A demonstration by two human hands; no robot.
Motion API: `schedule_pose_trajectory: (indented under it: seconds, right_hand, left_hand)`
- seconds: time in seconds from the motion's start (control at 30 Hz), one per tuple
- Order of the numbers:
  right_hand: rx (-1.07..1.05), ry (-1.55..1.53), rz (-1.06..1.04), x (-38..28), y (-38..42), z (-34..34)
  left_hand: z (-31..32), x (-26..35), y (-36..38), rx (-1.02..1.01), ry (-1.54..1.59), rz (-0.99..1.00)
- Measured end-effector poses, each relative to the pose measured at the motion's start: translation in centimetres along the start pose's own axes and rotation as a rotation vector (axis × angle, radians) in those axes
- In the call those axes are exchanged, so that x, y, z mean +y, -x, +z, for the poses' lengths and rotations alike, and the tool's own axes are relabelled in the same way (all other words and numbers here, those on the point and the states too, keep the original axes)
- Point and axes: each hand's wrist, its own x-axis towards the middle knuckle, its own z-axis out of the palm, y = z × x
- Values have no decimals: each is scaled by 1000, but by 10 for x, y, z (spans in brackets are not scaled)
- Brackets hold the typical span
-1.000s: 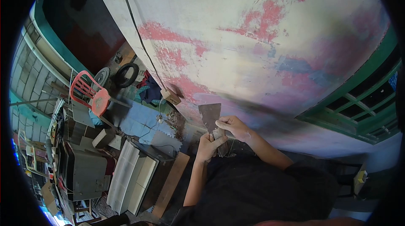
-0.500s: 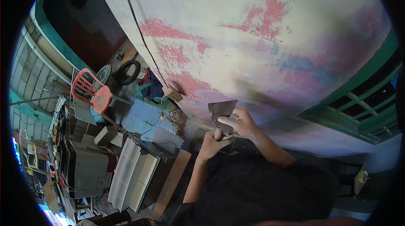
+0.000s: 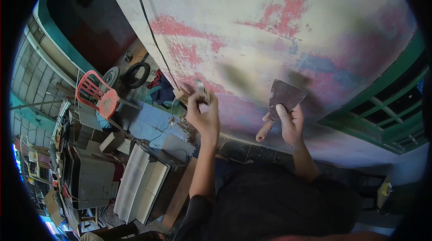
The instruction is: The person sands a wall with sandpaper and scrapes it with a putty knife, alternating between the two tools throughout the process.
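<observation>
My right hand [image 3: 290,122] grips a wide putty knife [image 3: 284,94] near the base of its blade, thumb flat on the metal. The dark, smeared blade points up toward the wall, and the brown handle sticks out below toward the left. White dust covers the thumb. Raised to the left, my left hand [image 3: 204,117] is closed around a narrow metal blade [image 3: 201,89] that pokes up past the fingers; it is blurred and its handle is hidden. Both hands are apart, in front of the painted wall [image 3: 252,56] with its patches of pink, purple and blue.
A cable [image 3: 150,29] runs down the wall to a socket box beside my left hand. At left are a red plastic chair [image 3: 108,101], a tire [image 3: 137,75], a long white panelled object [image 3: 135,185] and clutter. A green window frame [image 3: 373,110] is at right.
My hands, close together before, have moved apart. The right carried the putty knife up and right, exposing its handle; the left rose to the left, and a narrow metal blade now shows in it.
</observation>
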Motion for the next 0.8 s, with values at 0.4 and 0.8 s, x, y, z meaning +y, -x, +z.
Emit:
schedule_pose_trajectory:
  seconds: [0.4, 0.8]
  right_hand:
    - [161, 119, -27, -23, 10, -11]
    - [149, 162, -53, -19, -1, -22]
  left_hand:
    - [100, 62, -98, 127, -89, 597]
    - [137, 58, -83, 142, -70, 616]
